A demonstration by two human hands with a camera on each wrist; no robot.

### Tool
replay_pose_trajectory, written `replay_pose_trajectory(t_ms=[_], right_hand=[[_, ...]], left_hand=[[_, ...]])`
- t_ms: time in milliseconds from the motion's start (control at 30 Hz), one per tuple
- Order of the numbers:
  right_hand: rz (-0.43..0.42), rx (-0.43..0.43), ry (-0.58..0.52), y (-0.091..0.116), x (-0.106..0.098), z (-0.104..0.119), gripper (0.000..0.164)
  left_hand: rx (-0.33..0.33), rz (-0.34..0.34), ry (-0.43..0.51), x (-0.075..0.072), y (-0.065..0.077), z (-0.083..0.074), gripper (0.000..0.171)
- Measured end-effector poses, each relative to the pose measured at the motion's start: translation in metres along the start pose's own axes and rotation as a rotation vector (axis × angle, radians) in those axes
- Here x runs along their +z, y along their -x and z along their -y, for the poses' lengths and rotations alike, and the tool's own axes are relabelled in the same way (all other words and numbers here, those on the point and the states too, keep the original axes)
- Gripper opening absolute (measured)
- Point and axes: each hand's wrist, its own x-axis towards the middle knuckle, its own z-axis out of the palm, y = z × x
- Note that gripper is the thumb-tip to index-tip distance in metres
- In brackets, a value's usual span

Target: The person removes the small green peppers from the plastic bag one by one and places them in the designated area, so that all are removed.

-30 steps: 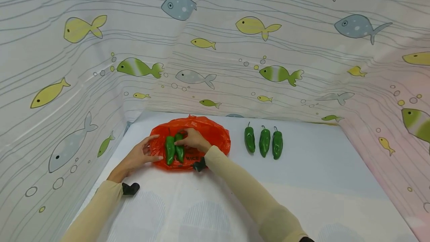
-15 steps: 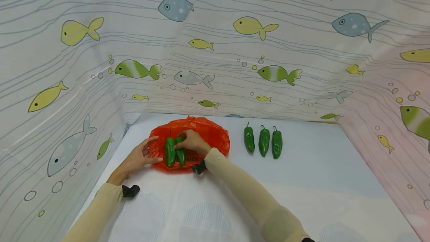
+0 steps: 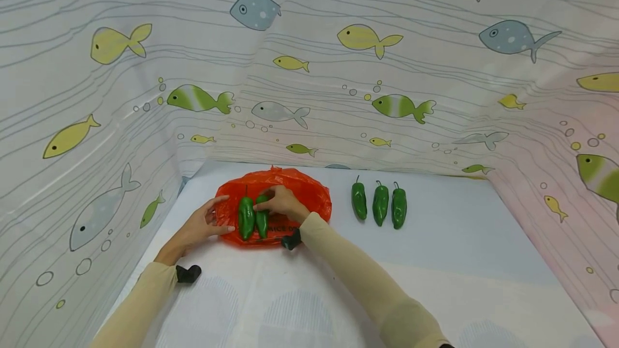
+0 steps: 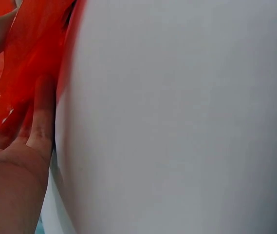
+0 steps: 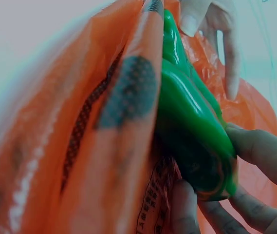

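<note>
A red plastic bag (image 3: 309,192) lies spread on the table in the head view, with two green peppers on it, side by side. My right hand (image 3: 284,203) pinches the upper part of the right green pepper (image 3: 262,224); the right wrist view shows thumb and fingers about that pepper's end (image 5: 196,117). Just left of it lies the other green pepper (image 3: 246,222), stem pointing away. At the bag's left edge my left hand (image 3: 193,230) has its fingers spread. In the left wrist view, translucent red plastic (image 4: 36,44) partly covers the left fingers (image 4: 43,112).
To the right of the bag, three green peppers lie in a row: the left one (image 3: 359,200), the middle one (image 3: 380,205) and the right one (image 3: 398,208). Fish-printed sheeting (image 3: 333,85) walls the table (image 3: 435,246) at the back and both sides.
My right hand has shifted slightly right, and the pepper it pinches has moved a little right and nearer. My left hand stays at the bag's edge.
</note>
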Motion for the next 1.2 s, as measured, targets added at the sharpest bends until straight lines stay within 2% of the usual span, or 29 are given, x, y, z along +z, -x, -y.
replay_pose_trajectory(t_ms=[300,567,1200], right_hand=[[-0.003,-0.023,-0.02,0.004,-0.006,-0.003,0.053],[-0.011,-0.025,-0.051,0.009,-0.012,-0.001,0.054],[0.049,-0.059,-0.177,0.019,-0.03,0.009,0.048]], left_hand=[[-0.013,-0.002,-0.023,0.0,0.0,-0.002,0.092],[-0.014,0.001,-0.006,0.0,0.0,-0.004,0.092],[-0.013,-0.002,0.002,0.001,0.001,-0.003,0.092]])
